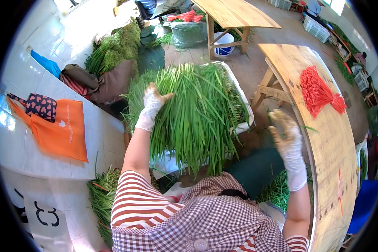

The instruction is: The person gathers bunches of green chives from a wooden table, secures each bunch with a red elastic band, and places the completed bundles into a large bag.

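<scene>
A thick heap of long green chives lies across a white plastic crate in front of me, pale stem ends at the far side and leaf tips hanging toward me. My left hand, in a whitish glove with soiled fingers, rests on the heap's left part with fingers and thumb spread. Off to the right, apart from the heap, my gloved right hand is raised beside the wooden table's edge. Its fingers are apart and slightly curled, with no bundle in them. A thin green scrap shows near its fingertips.
The wooden table at right bears a bunch of red ties and a loose red strip. More greens lie at lower left. An orange bag hangs on the tiled left wall. Beyond stand another table and a white bucket.
</scene>
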Tool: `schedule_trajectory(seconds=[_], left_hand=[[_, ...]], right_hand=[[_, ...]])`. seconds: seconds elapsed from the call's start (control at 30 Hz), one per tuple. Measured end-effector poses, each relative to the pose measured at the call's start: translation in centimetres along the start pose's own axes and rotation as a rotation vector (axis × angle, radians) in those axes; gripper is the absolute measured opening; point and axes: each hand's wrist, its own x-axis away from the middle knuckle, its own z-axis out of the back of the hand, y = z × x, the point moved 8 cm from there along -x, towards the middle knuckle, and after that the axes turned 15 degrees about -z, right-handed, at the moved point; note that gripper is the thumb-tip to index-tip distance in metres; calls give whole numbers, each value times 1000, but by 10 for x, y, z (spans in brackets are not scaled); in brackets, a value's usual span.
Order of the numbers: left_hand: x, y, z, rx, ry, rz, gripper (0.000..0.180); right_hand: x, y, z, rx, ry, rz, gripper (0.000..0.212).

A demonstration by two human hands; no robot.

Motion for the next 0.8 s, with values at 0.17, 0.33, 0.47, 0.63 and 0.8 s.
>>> schedule_trajectory(seconds=[0.17,0.33,0.47,0.63,0.8], left_hand=[[-5,-12,-36,167,-156,80,92],[2,-79,-73,1095,276,313,29],[21,-59,-22,1182,344,125,63],[62,9,41,420,765,-434,61],[107,104,33,183,561,-772,72]], right_hand=[[-32,-61,-59,-130,-133,135,36],[-47,-79,-100,-204,-239,129,35],[-61,-89,-131,-424,-431,-9,46],[-75,-131,-179,-574,-539,-315,100],[-89,-131,-207,-1405,-581,-474,88]])
